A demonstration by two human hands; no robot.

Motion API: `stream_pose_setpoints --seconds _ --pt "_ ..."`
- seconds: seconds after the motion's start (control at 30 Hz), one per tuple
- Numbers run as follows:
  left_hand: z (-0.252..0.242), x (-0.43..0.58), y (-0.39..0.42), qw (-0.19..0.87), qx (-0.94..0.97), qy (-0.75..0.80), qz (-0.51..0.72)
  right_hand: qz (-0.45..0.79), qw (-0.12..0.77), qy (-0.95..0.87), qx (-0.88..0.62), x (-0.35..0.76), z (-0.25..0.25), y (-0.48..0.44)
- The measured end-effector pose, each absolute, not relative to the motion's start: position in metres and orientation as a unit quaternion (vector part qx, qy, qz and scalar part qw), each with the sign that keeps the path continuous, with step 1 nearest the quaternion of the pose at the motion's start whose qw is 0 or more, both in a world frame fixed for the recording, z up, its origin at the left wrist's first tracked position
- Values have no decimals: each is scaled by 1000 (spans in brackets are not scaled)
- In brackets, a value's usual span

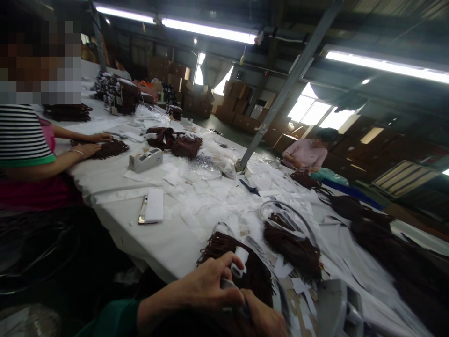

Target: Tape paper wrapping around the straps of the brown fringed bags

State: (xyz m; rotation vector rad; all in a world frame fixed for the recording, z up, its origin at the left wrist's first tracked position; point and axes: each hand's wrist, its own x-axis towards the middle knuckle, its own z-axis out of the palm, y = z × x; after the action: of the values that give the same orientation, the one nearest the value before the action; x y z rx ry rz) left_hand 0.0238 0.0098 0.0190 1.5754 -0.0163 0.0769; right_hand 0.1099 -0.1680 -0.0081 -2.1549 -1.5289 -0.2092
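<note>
At the bottom centre my left hand (206, 283) is closed, thumb and fingers pinching a greyish strip (228, 284) that looks like part of a strap. Beside it, my right hand (264, 316) is curled around the lower end of the same strip, its fingers partly hidden and blurred. Just past my left fingertips is a small curled white piece (240, 260), over a dark brown fringed bag (219, 245) lying on the table. A second brown fringed bag (291, 248) with a looped, plastic-wrapped handle lies to the right.
A grey tape dispenser (338, 306) stands at lower right, another (145, 160) farther left. White paper scraps and plastic cover the table (122, 210). A phone (142, 210) lies under white paper. A slanted post (270, 117) rises mid-table. Co-workers sit left and far right.
</note>
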Motion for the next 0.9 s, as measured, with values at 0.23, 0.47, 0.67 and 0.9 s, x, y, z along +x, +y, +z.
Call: stream_pose_setpoints --seconds 0.23,0.47,0.67,0.9 --pt "63 42 11 812 569 -19 130 -126 265 -578 -762 126 51 -146" --pt "95 67 33 714 677 -90 152 -117 208 -575 -782 159 95 -135" --pt "138 91 25 709 665 -96 214 -98 276 -550 -782 181 135 -126" --pt "137 123 29 748 627 -81 199 -93 268 -491 -824 187 131 -124"
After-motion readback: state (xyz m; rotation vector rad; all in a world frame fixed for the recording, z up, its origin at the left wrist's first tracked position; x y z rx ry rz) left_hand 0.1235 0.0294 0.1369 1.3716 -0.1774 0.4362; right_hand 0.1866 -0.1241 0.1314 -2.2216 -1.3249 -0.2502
